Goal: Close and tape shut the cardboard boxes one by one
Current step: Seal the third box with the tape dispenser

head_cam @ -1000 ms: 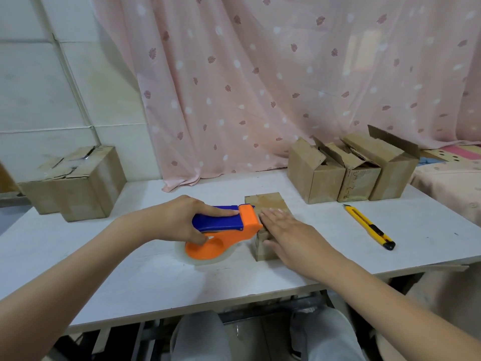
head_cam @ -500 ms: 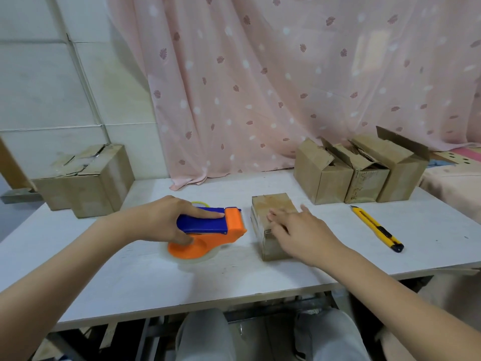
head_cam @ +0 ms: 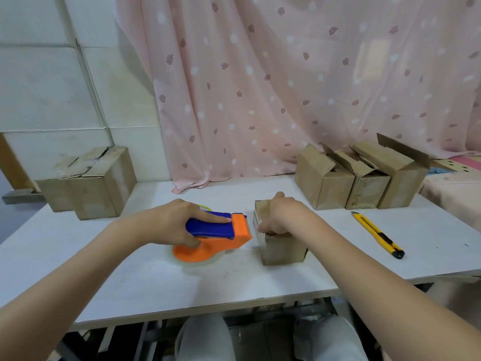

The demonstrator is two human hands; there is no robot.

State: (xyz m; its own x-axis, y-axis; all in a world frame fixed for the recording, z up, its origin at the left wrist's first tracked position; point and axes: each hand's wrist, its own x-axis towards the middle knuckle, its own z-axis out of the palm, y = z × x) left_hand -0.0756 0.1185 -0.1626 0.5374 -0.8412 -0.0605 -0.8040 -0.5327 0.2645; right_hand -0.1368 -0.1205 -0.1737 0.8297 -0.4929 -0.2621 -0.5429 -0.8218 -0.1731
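Note:
A small closed cardboard box sits mid-table in front of me. My right hand lies over its top, fingers curled down over the box's left edge and gripping it. Just left of the box, my left hand grips the blue handle of an orange tape dispenser, index finger stretched along the handle. The dispenser rests on the table, its orange head a small gap away from the box. Three open-flapped cardboard boxes stand in a row at the back right.
Two larger closed boxes stand at the table's back left. A yellow utility knife lies on the right of the white table. A pink curtain hangs behind. My knees show under the front edge.
My left hand drew the tape dispenser leftward off the box and set it on the table. My right hand went from lying flat on the box top to curling over its left edge.

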